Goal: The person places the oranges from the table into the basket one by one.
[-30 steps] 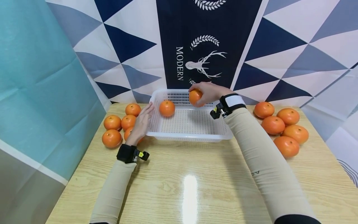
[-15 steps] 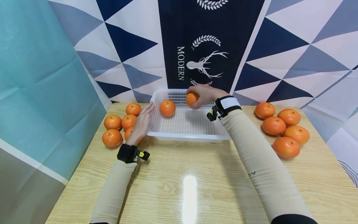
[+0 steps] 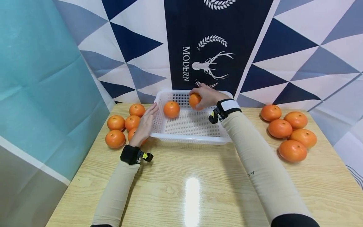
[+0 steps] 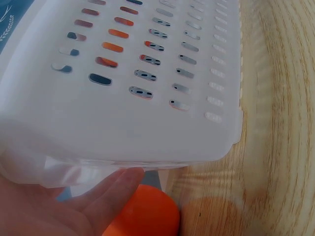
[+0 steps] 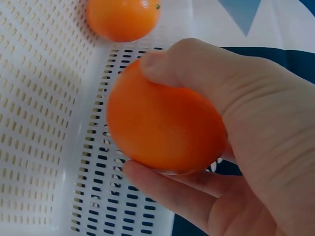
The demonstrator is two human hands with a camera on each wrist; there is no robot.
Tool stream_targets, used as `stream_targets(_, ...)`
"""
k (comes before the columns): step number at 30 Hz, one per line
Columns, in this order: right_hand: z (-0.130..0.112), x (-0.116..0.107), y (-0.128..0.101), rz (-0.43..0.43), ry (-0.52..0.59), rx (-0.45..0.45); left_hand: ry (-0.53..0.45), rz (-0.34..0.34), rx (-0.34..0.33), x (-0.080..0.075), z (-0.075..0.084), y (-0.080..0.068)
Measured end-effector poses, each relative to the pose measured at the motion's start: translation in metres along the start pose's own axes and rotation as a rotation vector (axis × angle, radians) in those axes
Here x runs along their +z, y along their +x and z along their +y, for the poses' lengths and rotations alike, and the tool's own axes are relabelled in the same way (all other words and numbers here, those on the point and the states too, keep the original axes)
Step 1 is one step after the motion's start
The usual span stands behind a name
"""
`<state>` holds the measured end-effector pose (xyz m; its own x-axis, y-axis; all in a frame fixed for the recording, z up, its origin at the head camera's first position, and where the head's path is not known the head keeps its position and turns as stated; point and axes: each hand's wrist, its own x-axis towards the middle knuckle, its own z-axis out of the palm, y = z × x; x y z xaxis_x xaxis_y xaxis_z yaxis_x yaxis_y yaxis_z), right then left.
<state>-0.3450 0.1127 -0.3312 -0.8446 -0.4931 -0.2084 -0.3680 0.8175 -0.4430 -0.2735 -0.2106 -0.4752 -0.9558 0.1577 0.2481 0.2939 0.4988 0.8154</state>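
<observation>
**Orange held over the basket's far edge**

The right hand (image 3: pixel 208 95) curled round an orange (image 5: pixel 165 118) above the white basket (image 3: pixel 193 138) at the desk's far edge. It looked light, firm, smooth-skinned, best cupped around its middle. The left hand (image 3: pixel 146 123) lay flat-fingered against the basket's left wall

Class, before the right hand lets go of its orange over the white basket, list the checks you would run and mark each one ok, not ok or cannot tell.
1. Right hand grips the held orange firmly: ok.
2. Held orange is over the basket, near its far wall: ok.
3. Landing spot is free; the orange in the basket lies apart to the left: ok.
4. Left hand steadies the basket's left wall: ok.
5. Held orange already touches the basket floor: cannot tell.
</observation>
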Motion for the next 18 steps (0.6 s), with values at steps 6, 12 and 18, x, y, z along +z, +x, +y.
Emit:
stream_targets(6, 0.003, 0.005, 0.007, 0.010, 0.002, 0.007, 0.010, -0.001, -0.003, 0.001, 0.002, 0.000)
stream_targets(12, 0.008, 0.014, 0.013, 0.027, 0.006, 0.006, 0.028, 0.005, 0.007, 0.000, 0.000, 0.002)
stream_targets(18, 0.012, 0.026, 0.016, 0.078, 0.033, 0.022, 0.028, 0.002, 0.008, -0.001, -0.001, 0.002)
